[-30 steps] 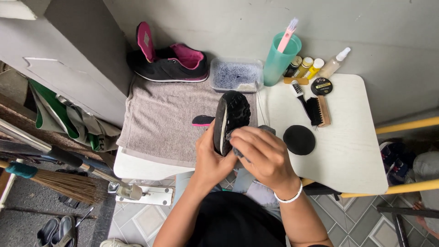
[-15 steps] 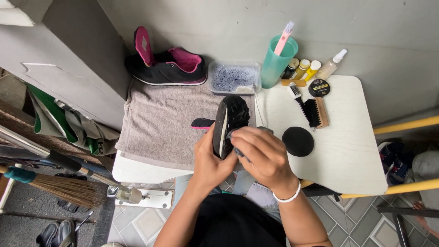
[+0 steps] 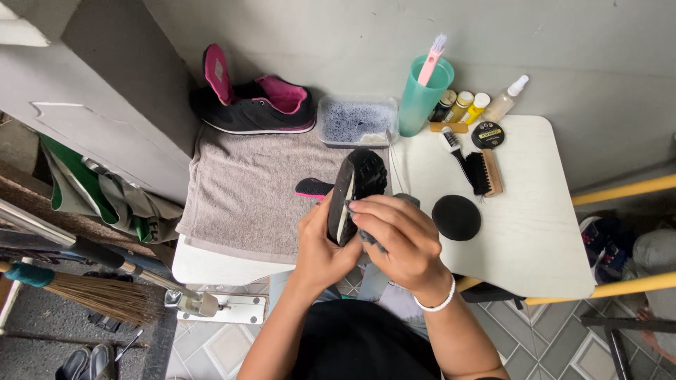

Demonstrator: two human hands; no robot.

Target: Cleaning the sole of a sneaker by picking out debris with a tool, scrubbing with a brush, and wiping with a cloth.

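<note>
A black sneaker (image 3: 358, 186) is held on its side above the table edge, its sole turned left. My left hand (image 3: 320, 248) grips it from below. Pressed against the upper, my right hand (image 3: 394, 236) is closed on a grey cloth (image 3: 372, 241). The matching black and pink sneaker (image 3: 253, 102) lies at the back of a grey towel (image 3: 246, 193). A dark insole with a pink edge (image 3: 313, 188) rests on the towel just left of the held shoe.
On the white table (image 3: 535, 225): a black round sponge (image 3: 456, 217), a wooden brush (image 3: 486, 172), a small brush (image 3: 454, 146), a tin (image 3: 487, 134), several small bottles (image 3: 468, 105), a teal cup (image 3: 421, 95) holding a toothbrush, a clear tub (image 3: 355, 121). A broom (image 3: 77, 292) lies lower left.
The view has shifted slightly. Both hands keep hold of the shoe, with the right hand moving a little over its upper.
</note>
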